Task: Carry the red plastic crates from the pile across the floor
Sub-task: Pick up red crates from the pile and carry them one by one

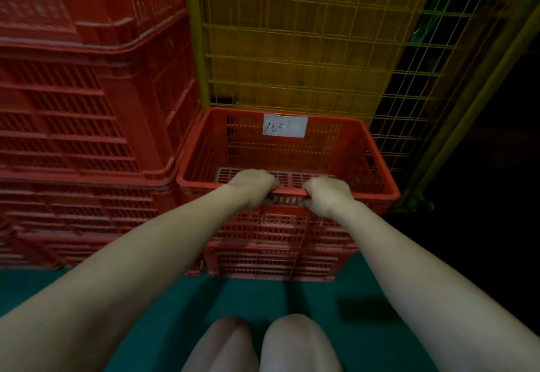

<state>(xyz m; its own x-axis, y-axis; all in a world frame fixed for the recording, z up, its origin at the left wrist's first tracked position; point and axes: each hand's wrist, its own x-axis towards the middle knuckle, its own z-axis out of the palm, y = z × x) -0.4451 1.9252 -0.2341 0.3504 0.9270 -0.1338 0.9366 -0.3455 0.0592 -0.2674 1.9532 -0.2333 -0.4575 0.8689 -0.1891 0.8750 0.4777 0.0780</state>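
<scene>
Both hands, left (251, 186) and right (327, 196), curl over the near rim of the top crate (388, 189), close together at its middle. The crate sits upright, mouth up, nested on a lower crate (274, 263) standing on the floor (175, 298), just right of the taller pile (73, 137) and in front of a yellow cage (292, 50). Its long axis seems to run left to right, with the labelled wall far. This looks like the pick-up step: next it needs a straight lift to free it from the one beneath, probably with a wider grip for balance.
</scene>
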